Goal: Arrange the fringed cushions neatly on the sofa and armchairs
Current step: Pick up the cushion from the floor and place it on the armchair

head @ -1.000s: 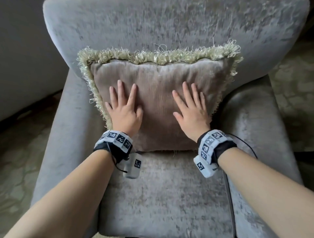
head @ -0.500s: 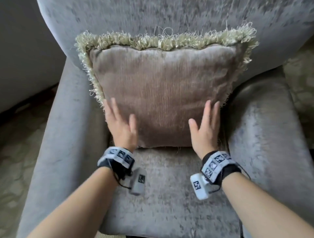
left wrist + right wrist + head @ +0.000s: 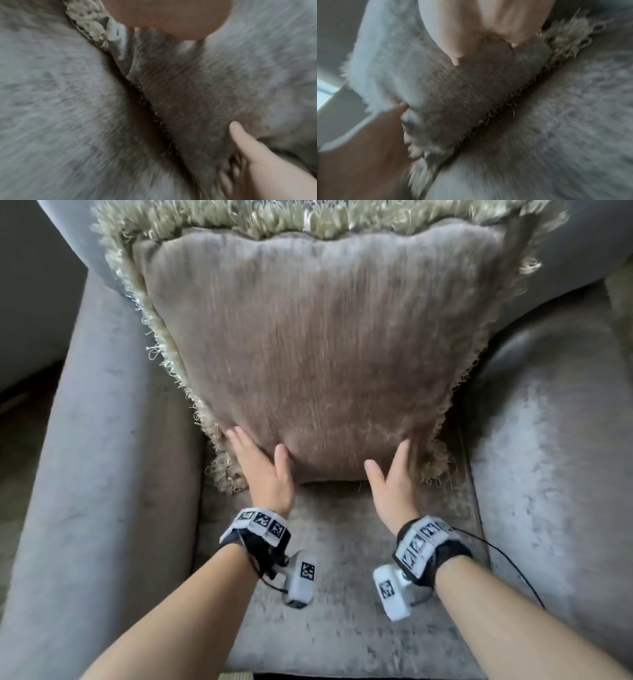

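Observation:
A taupe cushion [image 3: 325,354] with a pale green fringe stands upright on the grey velvet armchair seat [image 3: 342,594], leaning on the backrest [image 3: 582,241]. My left hand [image 3: 260,467] lies flat on the cushion's lower left corner, fingers straight. My right hand [image 3: 394,470] touches the lower right part, fingers straight and thumb spread. In the right wrist view, my right hand [image 3: 488,27] rests on the cushion [image 3: 462,88] just above its bottom fringe. The left wrist view is blurred; it shows the cushion's lower edge [image 3: 188,94] and my right hand [image 3: 257,155].
Padded armrests stand close on the left [image 3: 102,474] and on the right [image 3: 548,457] of the cushion. Patterned floor [image 3: 20,457] shows beyond the left armrest, with a grey surface [image 3: 30,285] behind it.
Both hands slid down from the middle of the cushion's face to its bottom edge. The head view moved closer, so the cushion fills more of the frame.

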The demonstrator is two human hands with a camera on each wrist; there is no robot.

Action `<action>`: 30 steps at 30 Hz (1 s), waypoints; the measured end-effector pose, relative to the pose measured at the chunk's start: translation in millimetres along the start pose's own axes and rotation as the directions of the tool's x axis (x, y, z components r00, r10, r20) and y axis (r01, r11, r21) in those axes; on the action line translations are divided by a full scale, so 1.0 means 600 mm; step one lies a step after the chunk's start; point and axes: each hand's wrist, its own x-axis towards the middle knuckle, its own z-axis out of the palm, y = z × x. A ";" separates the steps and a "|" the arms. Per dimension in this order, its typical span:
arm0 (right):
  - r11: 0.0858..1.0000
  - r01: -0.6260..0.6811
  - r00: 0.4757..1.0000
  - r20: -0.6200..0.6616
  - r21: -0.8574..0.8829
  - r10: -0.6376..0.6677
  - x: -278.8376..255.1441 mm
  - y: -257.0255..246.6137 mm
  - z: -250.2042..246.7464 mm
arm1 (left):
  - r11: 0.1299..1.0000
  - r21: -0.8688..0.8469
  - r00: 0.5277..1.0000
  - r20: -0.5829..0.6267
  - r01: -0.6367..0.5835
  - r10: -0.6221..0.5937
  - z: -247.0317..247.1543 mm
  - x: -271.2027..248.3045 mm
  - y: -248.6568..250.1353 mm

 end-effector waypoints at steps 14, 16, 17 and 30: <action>0.996 -0.084 0.996 -0.005 0.044 0.084 0.002 -0.011 0.011 | 0.995 -0.049 0.991 -0.092 0.089 -0.093 -0.007 0.031 -0.017; 0.995 -0.104 0.992 0.078 0.000 0.104 0.006 -0.014 0.017 | 0.989 -0.065 0.991 0.020 0.134 -0.133 0.000 0.024 -0.040; 0.992 -0.127 0.984 0.122 -0.016 0.128 0.009 -0.011 0.016 | 0.986 -0.047 0.985 0.070 0.162 -0.159 -0.002 0.021 -0.052; 0.945 -0.308 0.909 0.327 0.109 0.259 -0.035 -0.058 -0.084 | 0.790 0.581 0.756 0.422 0.198 -0.500 -0.038 -0.001 0.049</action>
